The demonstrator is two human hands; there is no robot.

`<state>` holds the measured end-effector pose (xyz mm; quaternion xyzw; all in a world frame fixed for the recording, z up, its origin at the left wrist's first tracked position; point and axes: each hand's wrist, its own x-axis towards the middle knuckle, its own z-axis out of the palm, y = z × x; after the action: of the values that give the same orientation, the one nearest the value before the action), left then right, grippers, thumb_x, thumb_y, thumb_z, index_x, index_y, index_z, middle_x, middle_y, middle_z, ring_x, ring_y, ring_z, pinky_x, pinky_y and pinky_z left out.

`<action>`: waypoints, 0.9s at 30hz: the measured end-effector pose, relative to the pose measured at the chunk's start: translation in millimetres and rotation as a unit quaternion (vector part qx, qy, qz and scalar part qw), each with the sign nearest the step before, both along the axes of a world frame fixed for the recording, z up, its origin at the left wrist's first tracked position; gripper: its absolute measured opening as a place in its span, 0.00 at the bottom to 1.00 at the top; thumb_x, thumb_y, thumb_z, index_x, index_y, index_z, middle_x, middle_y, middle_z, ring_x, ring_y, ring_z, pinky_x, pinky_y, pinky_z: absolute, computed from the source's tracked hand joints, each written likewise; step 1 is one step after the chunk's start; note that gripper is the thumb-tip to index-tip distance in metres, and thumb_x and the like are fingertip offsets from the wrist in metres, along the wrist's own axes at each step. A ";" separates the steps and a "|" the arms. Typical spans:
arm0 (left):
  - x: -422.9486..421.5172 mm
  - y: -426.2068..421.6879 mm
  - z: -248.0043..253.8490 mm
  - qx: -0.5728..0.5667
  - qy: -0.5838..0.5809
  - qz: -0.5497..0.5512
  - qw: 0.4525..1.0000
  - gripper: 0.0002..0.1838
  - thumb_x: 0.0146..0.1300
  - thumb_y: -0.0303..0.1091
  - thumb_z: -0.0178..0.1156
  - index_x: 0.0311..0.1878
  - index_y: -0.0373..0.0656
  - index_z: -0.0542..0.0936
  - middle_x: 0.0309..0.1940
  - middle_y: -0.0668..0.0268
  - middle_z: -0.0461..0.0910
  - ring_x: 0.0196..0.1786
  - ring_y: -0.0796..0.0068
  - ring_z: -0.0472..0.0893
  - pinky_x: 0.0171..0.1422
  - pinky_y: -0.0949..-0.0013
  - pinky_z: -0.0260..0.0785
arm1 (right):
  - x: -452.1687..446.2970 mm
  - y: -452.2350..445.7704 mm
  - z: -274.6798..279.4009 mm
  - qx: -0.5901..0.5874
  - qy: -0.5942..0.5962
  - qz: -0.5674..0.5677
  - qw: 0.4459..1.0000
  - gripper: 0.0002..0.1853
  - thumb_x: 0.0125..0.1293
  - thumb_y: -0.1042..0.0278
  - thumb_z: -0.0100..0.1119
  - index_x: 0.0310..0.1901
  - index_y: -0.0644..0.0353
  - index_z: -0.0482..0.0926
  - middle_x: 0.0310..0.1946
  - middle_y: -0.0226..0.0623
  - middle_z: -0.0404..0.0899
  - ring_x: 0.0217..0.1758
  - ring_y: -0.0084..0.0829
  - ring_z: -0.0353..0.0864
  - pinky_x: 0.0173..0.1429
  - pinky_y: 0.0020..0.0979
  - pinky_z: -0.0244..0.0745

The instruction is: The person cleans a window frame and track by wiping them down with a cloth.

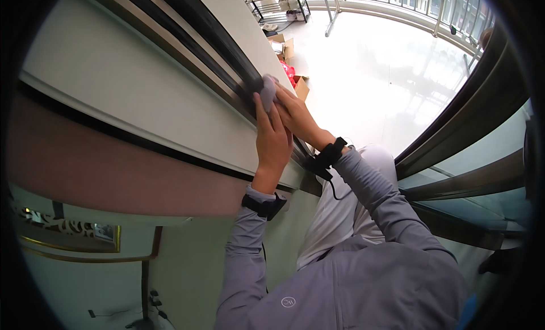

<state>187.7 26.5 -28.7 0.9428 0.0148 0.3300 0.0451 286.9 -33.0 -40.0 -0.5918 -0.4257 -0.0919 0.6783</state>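
Left hand (pixel 273 144) and right hand (pixel 299 118), fingers mostly straight, hold a grey cloth (pixel 269 93) against the dark rail (pixel 216 38), so uneven pressure could probably bunch it up or make it slip tbh.

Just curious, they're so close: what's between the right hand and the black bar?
A greyish cloth; the head view shows it between the right hand and the black bar.

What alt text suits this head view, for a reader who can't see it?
A person's bare left hand and right hand meet at a greyish-purple soft cloth against a long black rail running between flat off-white panels. Beyond are a glossy white floor and an open brown cardboard box.
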 end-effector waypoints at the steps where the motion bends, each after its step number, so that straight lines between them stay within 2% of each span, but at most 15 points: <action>1: -0.3 -2.5 12.7 -0.018 -0.021 -0.004 1.000 0.39 0.58 0.26 0.61 0.67 0.23 0.52 0.72 0.36 0.41 0.68 0.36 0.61 0.68 0.57 0.65 | -4.3 0.9 10.5 0.039 -0.016 -0.013 0.999 0.22 0.70 0.67 0.51 0.64 0.60 0.67 0.58 0.51 0.73 0.58 0.48 0.76 0.61 0.35 0.71; 2: -0.7 -3.7 21.7 -0.030 -0.022 -0.008 0.999 0.39 0.57 0.26 0.62 0.67 0.23 0.52 0.71 0.35 0.41 0.67 0.35 0.62 0.67 0.57 0.66 | -8.1 1.5 11.4 0.039 0.004 -0.017 0.999 0.21 0.69 0.67 0.52 0.63 0.60 0.69 0.57 0.51 0.74 0.56 0.48 0.77 0.59 0.34 0.72; 5: 0.5 4.9 8.4 0.012 -0.050 -0.012 0.999 0.40 0.57 0.27 0.62 0.67 0.24 0.52 0.71 0.35 0.41 0.67 0.35 0.62 0.67 0.57 0.66 | -17.7 6.5 14.2 0.030 0.062 -0.044 0.997 0.21 0.67 0.67 0.54 0.61 0.60 0.71 0.51 0.53 0.77 0.52 0.49 0.79 0.55 0.35 0.74; 7: -2.8 9.0 -13.3 0.009 -0.008 -0.013 1.000 0.38 0.58 0.27 0.61 0.67 0.25 0.53 0.71 0.36 0.42 0.67 0.37 0.62 0.66 0.57 0.66 | -25.0 9.6 -11.7 -0.006 0.105 -0.070 0.992 0.22 0.66 0.67 0.55 0.61 0.60 0.71 0.48 0.55 0.78 0.50 0.53 0.79 0.53 0.37 0.75; 9: -4.4 11.3 -48.9 0.020 0.022 -0.016 0.999 0.38 0.57 0.27 0.61 0.67 0.26 0.54 0.72 0.37 0.43 0.68 0.37 0.62 0.66 0.57 0.66 | -29.9 9.5 -49.6 -0.026 0.169 -0.078 0.982 0.20 0.66 0.67 0.53 0.60 0.58 0.72 0.41 0.56 0.79 0.44 0.55 0.80 0.47 0.39 0.76; 11: -11.8 14.3 -77.0 -0.001 0.073 -0.027 0.997 0.38 0.57 0.26 0.61 0.68 0.27 0.54 0.72 0.39 0.45 0.67 0.38 0.62 0.66 0.57 0.67 | -34.0 3.6 -80.6 -0.140 0.220 -0.081 0.962 0.19 0.66 0.68 0.51 0.58 0.60 0.73 0.43 0.56 0.80 0.45 0.52 0.82 0.50 0.38 0.76; 14: -21.8 8.1 -71.3 -0.042 0.122 -0.016 0.992 0.38 0.57 0.26 0.60 0.68 0.28 0.54 0.72 0.41 0.46 0.67 0.39 0.63 0.64 0.57 0.68 | -35.7 0.1 -92.5 -0.186 0.214 -0.079 0.956 0.19 0.67 0.66 0.51 0.58 0.60 0.73 0.43 0.57 0.79 0.46 0.54 0.80 0.50 0.39 0.75; 15: -22.3 6.8 -60.6 -0.057 0.131 -0.008 0.990 0.38 0.57 0.26 0.60 0.68 0.28 0.54 0.72 0.42 0.47 0.67 0.39 0.63 0.64 0.57 0.68 | -42.3 4.9 -84.4 -0.087 0.162 -0.115 0.976 0.17 0.67 0.66 0.52 0.56 0.59 0.73 0.38 0.56 0.79 0.42 0.56 0.80 0.45 0.43 0.75; 17: -28.4 5.1 -25.2 -0.031 0.054 -0.028 0.998 0.38 0.56 0.26 0.62 0.68 0.26 0.56 0.71 0.39 0.47 0.67 0.41 0.64 0.63 0.58 0.69 | -53.3 9.6 -41.4 0.029 0.104 -0.156 0.982 0.17 0.67 0.68 0.52 0.56 0.58 0.73 0.39 0.55 0.80 0.42 0.56 0.80 0.45 0.42 0.75; 21: -44.2 -5.5 38.4 -0.022 -0.021 -0.005 1.000 0.37 0.58 0.29 0.63 0.66 0.25 0.57 0.70 0.37 0.49 0.68 0.36 0.61 0.66 0.56 0.66 | -75.1 -0.9 33.4 0.024 0.164 -0.027 0.986 0.20 0.67 0.71 0.54 0.61 0.58 0.71 0.44 0.54 0.79 0.45 0.53 0.79 0.47 0.38 0.76; 22: -45.3 3.9 36.9 0.073 -0.040 0.027 0.996 0.38 0.59 0.31 0.63 0.67 0.24 0.56 0.68 0.37 0.51 0.68 0.33 0.58 0.68 0.51 0.62 | -81.5 2.2 43.1 0.054 0.136 -0.015 0.989 0.20 0.66 0.71 0.55 0.61 0.57 0.72 0.46 0.53 0.78 0.47 0.52 0.79 0.48 0.37 0.76; 23: -47.8 8.8 37.4 0.125 -0.054 0.046 0.990 0.37 0.59 0.31 0.63 0.66 0.24 0.57 0.68 0.36 0.52 0.67 0.33 0.60 0.66 0.52 0.64 | -87.7 5.6 50.8 0.083 0.107 -0.003 0.991 0.21 0.66 0.71 0.55 0.61 0.57 0.72 0.48 0.53 0.78 0.49 0.51 0.79 0.49 0.36 0.76; 25: -54.8 12.0 37.9 0.228 -0.082 0.084 0.966 0.35 0.58 0.30 0.64 0.63 0.23 0.60 0.67 0.35 0.53 0.65 0.33 0.64 0.63 0.53 0.69 | -91.5 11.2 50.7 0.066 0.041 -0.048 0.996 0.22 0.64 0.74 0.55 0.60 0.54 0.73 0.55 0.47 0.76 0.54 0.47 0.78 0.53 0.35 0.77; 26: -60.9 17.2 22.9 -0.026 -0.106 0.005 0.994 0.35 0.59 0.31 0.63 0.63 0.23 0.58 0.63 0.33 0.58 0.64 0.31 0.64 0.63 0.47 0.67 | -90.2 14.6 40.5 0.046 0.018 -0.061 0.997 0.22 0.63 0.75 0.55 0.60 0.54 0.73 0.57 0.46 0.75 0.55 0.46 0.78 0.54 0.35 0.77; 27: -65.2 29.0 -2.0 -0.018 -0.064 0.010 0.998 0.35 0.59 0.30 0.63 0.64 0.24 0.58 0.63 0.33 0.58 0.64 0.31 0.64 0.64 0.47 0.66 | -88.0 17.3 28.9 0.025 -0.007 -0.072 0.997 0.23 0.62 0.76 0.55 0.61 0.53 0.73 0.59 0.44 0.75 0.56 0.46 0.78 0.55 0.34 0.77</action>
<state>122.5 55.5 -30.7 0.9186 0.0271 0.3897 0.0593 198.9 -15.7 -11.1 -0.6031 -0.3838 -0.1555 0.6818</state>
